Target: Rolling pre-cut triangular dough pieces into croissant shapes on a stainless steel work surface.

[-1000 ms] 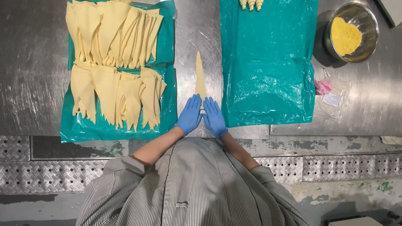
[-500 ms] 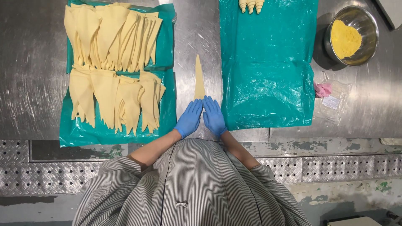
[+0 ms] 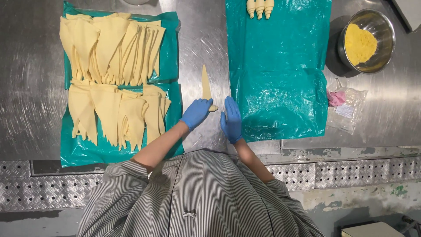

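Steel worktop (image 3: 35,87) fills the view from above, scuffed and shiny, with two teal sheets spread on it. On the left sheet (image 3: 169,70) the cut dough triangles (image 3: 112,83) are laid overlapping in two rows, points toward the person, kept within easy reach of the left side. A bare strip of steel is left between the sheets, and there a single dough triangle (image 3: 206,85) is stretched out lengthwise, its near end already curled into a small roll (image 3: 213,108).

That roll is touched by the left hand (image 3: 196,113), blue-gloved, fingers spread flat over it rather than closed: an open, pressing grip, nothing pinched. The right hand (image 3: 231,119), also gloved, is held flat and open just beside the roll, palm down at the edge of the right sheet (image 3: 280,79); nothing is held by it.

At the far edge of the right sheet three finished rolls (image 3: 259,8) are lined up side by side, the rest of that sheet left bare. Well apart to the right a metal bowl (image 3: 367,41) of yellow crumbs is set, and near it a clear bag (image 3: 346,107) with something pink inside is lying.
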